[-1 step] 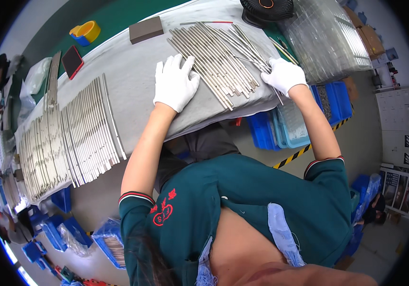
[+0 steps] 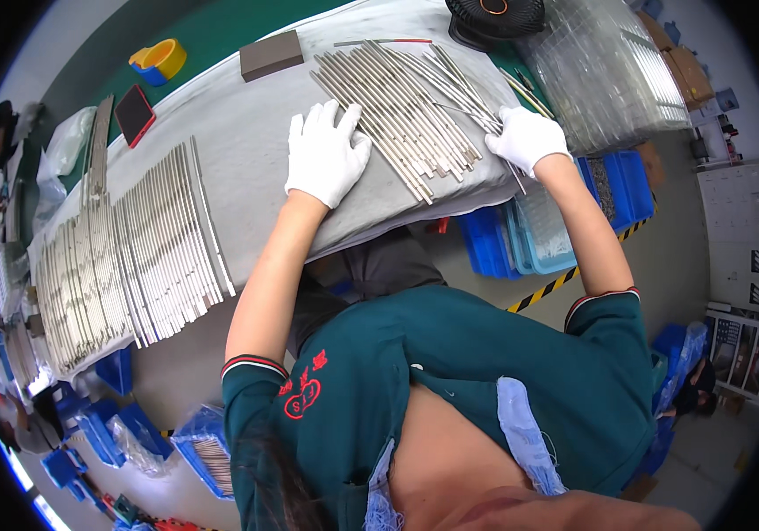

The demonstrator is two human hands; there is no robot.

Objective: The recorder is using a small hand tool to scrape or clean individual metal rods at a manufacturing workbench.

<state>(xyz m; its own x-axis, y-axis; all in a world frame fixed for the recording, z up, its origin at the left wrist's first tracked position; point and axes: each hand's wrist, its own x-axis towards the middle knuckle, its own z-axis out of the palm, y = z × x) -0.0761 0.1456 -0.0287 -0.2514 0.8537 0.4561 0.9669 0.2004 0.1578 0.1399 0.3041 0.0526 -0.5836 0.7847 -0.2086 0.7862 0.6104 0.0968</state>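
Note:
My left hand [image 2: 326, 155], in a white glove, lies open on the grey cloth [image 2: 255, 168], fingers spread. Its fingertips reach the left edge of a row of slim silvery metal rods [image 2: 397, 115], laid slantwise side by side. At the right of this row, my right hand [image 2: 530, 142], also gloved, has its thumb and fingers closed about several loose metal rods [image 2: 459, 88] lying crossed at uneven angles. Rod ends stick out below that hand. Its fingertips are partly hidden among the rods.
Two more groups of rods [image 2: 162, 239] lie at the left. Behind are a dark block [image 2: 271, 56], a red-faced phone [image 2: 134, 115], a tape roll [image 2: 167, 60] and a black fan [image 2: 496, 19]. Clear plastic packs [image 2: 605, 75] stand at right, blue bins [image 2: 490, 243] below the table edge.

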